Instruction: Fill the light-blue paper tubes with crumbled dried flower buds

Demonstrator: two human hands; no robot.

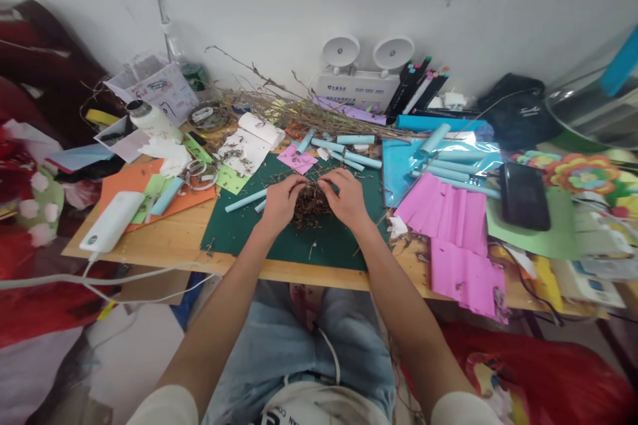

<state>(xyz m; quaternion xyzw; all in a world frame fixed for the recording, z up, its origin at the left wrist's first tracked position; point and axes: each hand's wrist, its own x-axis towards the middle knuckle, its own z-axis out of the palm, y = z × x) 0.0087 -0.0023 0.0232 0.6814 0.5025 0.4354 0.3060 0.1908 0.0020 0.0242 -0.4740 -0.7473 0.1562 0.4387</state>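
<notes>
My left hand (pixel 285 199) and my right hand (pixel 343 194) meet over a dark green mat (pixel 239 229) on the desk. Both have their fingers pinched together at the top of a heap of brown dried plant bits (pixel 312 208). A thin twig seems to run between the fingertips, though it is too small to make out clearly. Crumbs of dry plant lie scattered on the mat. Rolled light blue paper tubes (pixel 246 200) rest left of my left hand, and more lie beyond the hands beside a small pink paper (pixel 298 158).
Long dry branches (pixel 319 116) stretch along the back near a white twin-lamp box (pixel 356 87). On the right are pink crepe paper (pixel 443 212) and a black phone (pixel 524 196). At left lie a white power bank (pixel 112 222) with a cable and a bottle (pixel 152 121).
</notes>
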